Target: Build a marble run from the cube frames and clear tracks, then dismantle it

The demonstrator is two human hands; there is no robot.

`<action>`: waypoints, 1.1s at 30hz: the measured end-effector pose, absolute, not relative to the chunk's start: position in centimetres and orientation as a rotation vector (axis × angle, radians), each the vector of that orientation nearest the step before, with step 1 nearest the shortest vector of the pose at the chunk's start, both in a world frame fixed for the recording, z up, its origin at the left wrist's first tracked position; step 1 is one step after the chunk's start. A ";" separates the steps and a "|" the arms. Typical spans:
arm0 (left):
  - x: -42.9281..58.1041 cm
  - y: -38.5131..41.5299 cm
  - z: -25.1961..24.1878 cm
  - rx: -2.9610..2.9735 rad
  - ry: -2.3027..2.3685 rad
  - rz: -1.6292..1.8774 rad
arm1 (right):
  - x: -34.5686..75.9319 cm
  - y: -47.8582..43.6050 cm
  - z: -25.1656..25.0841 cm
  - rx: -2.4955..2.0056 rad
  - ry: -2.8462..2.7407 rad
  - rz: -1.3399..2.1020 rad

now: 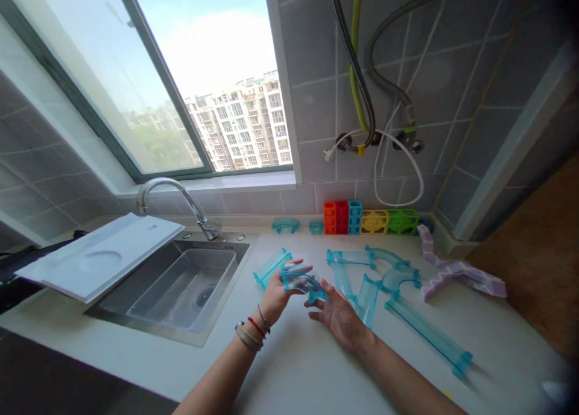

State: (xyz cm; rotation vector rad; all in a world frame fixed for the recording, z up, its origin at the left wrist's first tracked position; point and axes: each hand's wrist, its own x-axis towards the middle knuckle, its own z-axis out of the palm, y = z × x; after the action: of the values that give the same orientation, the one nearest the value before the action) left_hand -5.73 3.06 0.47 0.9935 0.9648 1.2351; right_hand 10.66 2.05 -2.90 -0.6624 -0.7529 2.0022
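Pinching a curved blue track piece (pixel 301 281) with my left hand (pixel 275 295).
Right of the sink (pixel 154 276), I hold it just above the countertop (pixel 294 357); my right hand (pixel 340 318), fingers spread, touches its other end. Loose blue tracks (pixel 425 332) and a purple zigzag track (pixel 456 276) lie beyond.

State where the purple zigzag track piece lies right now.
In the head view, the purple zigzag track lies on the right side of the countertop, right of the blue curved tubes, below the green block.

No legible text or labels
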 end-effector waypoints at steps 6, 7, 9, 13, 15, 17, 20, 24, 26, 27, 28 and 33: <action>-5.7 5.9 -0.4 1.054 0.942 1.306 | 12.5 5.4 -0.2 -0.893 -1.314 1.646; -5.5 6.1 -0.5 1.042 0.922 1.307 | 12.8 6.4 0.3 -0.952 -1.426 1.555; -5.2 6.2 -0.7 0.994 0.909 1.319 | 13.0 8.5 1.2 -1.049 -1.620 1.362; -5.4 5.9 -1.0 0.828 0.937 1.393 | 12.4 11.8 3.6 -1.034 -1.916 1.318; -5.6 5.9 -1.4 0.814 0.932 1.394 | 11.6 12.9 4.8 -0.984 -2.069 1.413; -5.5 5.9 -2.0 0.792 0.955 1.404 | 10.8 14.1 5.9 -0.950 -2.217 1.430; -4.8 6.0 -3.4 0.662 0.989 1.386 | 9.4 17.0 7.1 -0.923 -2.365 1.235; -3.6 5.8 -5.0 0.594 0.968 1.250 | 6.7 23.4 7.1 -0.971 -2.368 0.706; -3.2 5.6 -5.2 0.630 0.962 1.245 | 5.0 26.7 6.2 -1.022 -2.309 0.511; -3.1 5.5 -5.2 0.648 0.957 1.247 | 4.2 28.1 5.6 -1.037 -2.291 0.482; -3.0 5.4 -5.2 0.661 0.955 1.250 | 3.4 29.2 4.9 -1.051 -2.277 0.457; -2.6 5.3 -5.0 0.693 0.972 1.288 | 0.6 32.0 1.5 -1.080 -2.272 0.379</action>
State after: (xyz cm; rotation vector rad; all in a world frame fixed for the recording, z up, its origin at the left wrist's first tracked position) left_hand -2.63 5.27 -5.01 0.6932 0.9718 1.2877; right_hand 0.57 31.99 1.51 -1.0803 -2.2720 0.3789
